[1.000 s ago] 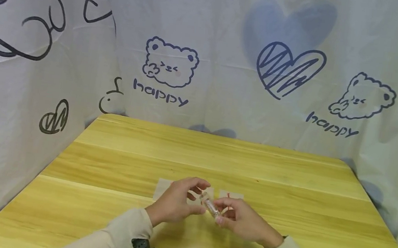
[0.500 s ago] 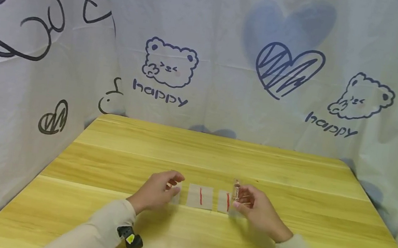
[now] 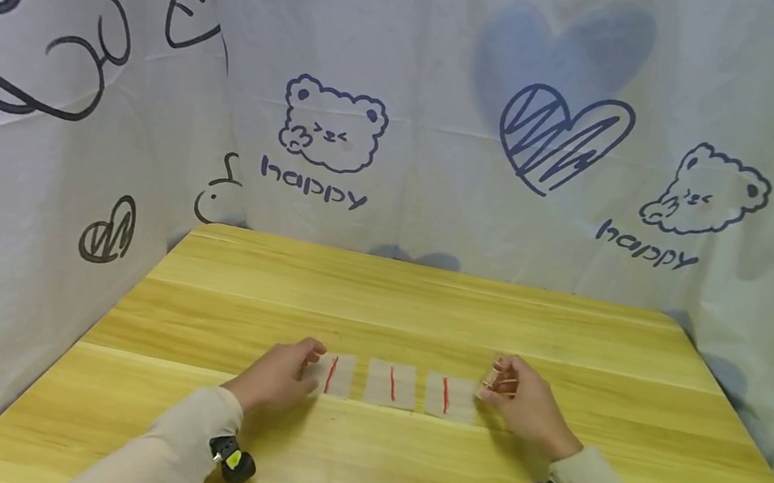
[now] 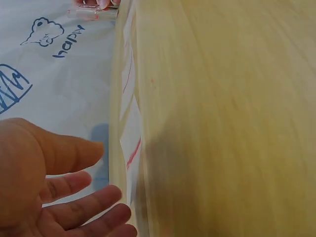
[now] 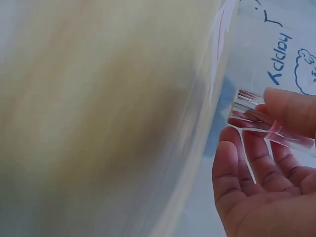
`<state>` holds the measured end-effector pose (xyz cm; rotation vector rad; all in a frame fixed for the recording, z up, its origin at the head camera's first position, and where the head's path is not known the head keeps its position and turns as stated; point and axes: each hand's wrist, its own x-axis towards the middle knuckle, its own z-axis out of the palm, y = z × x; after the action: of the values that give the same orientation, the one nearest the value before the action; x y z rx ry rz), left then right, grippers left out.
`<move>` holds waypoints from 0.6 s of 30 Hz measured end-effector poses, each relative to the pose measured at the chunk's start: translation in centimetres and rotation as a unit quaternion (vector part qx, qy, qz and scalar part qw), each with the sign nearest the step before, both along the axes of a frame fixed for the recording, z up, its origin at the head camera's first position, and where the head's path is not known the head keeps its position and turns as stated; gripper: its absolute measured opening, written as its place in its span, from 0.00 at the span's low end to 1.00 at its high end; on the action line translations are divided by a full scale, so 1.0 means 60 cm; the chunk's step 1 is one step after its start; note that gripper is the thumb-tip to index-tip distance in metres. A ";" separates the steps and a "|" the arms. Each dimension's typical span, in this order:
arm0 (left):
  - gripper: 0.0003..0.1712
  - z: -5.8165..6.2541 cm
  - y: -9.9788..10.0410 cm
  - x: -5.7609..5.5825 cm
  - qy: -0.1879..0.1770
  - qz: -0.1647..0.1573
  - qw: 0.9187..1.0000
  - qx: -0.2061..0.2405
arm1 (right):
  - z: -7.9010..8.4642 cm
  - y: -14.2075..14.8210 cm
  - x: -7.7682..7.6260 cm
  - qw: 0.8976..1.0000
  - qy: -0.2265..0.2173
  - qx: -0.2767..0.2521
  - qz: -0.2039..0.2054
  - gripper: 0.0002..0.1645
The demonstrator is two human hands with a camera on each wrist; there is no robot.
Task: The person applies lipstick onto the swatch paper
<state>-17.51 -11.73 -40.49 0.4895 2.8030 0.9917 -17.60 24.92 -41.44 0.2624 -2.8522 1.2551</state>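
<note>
My right hand (image 3: 530, 407) holds a small clear vial (image 3: 493, 375) between thumb and fingers, just right of the right-hand paper card (image 3: 460, 400). In the right wrist view the see-through vial (image 5: 251, 117) lies under the thumb, and part of it is covered by the hand. My left hand (image 3: 277, 374) is at the left-hand paper card (image 3: 341, 376), overlapping its left edge. Its fingers are apart and loosely bent, with nothing in them, as the left hand (image 4: 74, 182) also shows in the left wrist view.
Three pale paper cards, each with a red line, lie in a row; the middle card (image 3: 379, 383) sits between the other two. They rest on a wooden table (image 3: 357, 466). White cloth (image 3: 427, 51) with drawings stands behind and at the sides.
The hands have drawn apart from the middle, left hand leftward, right hand rightward with the vial. The vial has swung from slanting to nearly upright. The cards have come into view between the hands.
</note>
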 end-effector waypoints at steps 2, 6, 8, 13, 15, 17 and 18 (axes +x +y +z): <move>0.23 -0.003 -0.003 0.001 -0.002 -0.004 1.000 -0.013 | 0.000 0.005 -0.001 1.000 0.001 0.010 -0.004 0.15; 0.23 -0.006 -0.006 0.002 -0.007 -0.013 0.999 -0.036 | 0.000 0.011 -0.003 1.000 -0.001 0.023 -0.005 0.15; 0.23 -0.007 -0.006 0.003 -0.010 -0.016 0.999 -0.040 | 0.001 0.013 -0.003 1.000 -0.007 0.028 -0.005 0.15; 0.23 -0.007 -0.005 0.003 -0.010 -0.021 0.999 -0.044 | 0.005 0.014 0.000 0.999 -0.027 0.033 0.000 0.15; 0.23 -0.007 -0.005 0.003 -0.008 -0.023 0.999 -0.046 | 0.006 0.014 0.001 0.999 -0.033 0.035 0.004 0.16; 0.22 -0.007 -0.005 0.002 -0.005 -0.025 0.998 -0.050 | 0.006 0.014 0.001 0.999 -0.040 0.035 0.007 0.17; 0.22 -0.006 -0.005 0.003 -0.004 -0.026 0.998 -0.052 | 0.006 0.014 0.001 0.998 -0.042 0.035 0.008 0.18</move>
<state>-17.36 -12.04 -40.87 0.5408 2.8010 0.8306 -17.51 25.75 -41.09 0.2397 -2.9739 1.1989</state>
